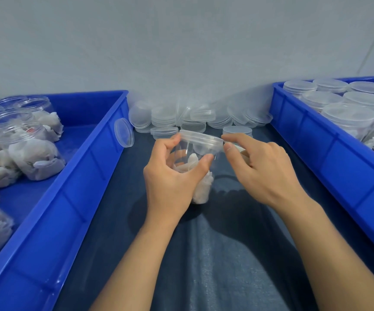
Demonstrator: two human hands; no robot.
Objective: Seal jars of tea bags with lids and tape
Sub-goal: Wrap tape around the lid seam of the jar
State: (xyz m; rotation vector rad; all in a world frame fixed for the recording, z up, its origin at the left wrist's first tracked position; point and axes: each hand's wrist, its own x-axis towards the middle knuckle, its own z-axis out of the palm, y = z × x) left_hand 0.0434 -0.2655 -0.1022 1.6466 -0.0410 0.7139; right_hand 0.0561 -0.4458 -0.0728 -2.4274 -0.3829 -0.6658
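My left hand (pixel 170 173) covers most of the jar (pixel 200 167), so I can't see its left side or count the tea bags (pixel 201 187) inside. Behind my right hand (pixel 264 169) a pale strip is tucked away; I can't tell what it is. At the left edge of the frame the left bin (pixel 69 198) and its open jars (pixel 13 135) are cut off. At the upper right, the right bin (pixel 329 149) and its lidded jars (pixel 347 117) run out of the frame. The loose lids (pixel 192 117) at the back blur together.

Soft even light, faint shadows under the forearms, wide-angle bending at edges, slight blur throughout
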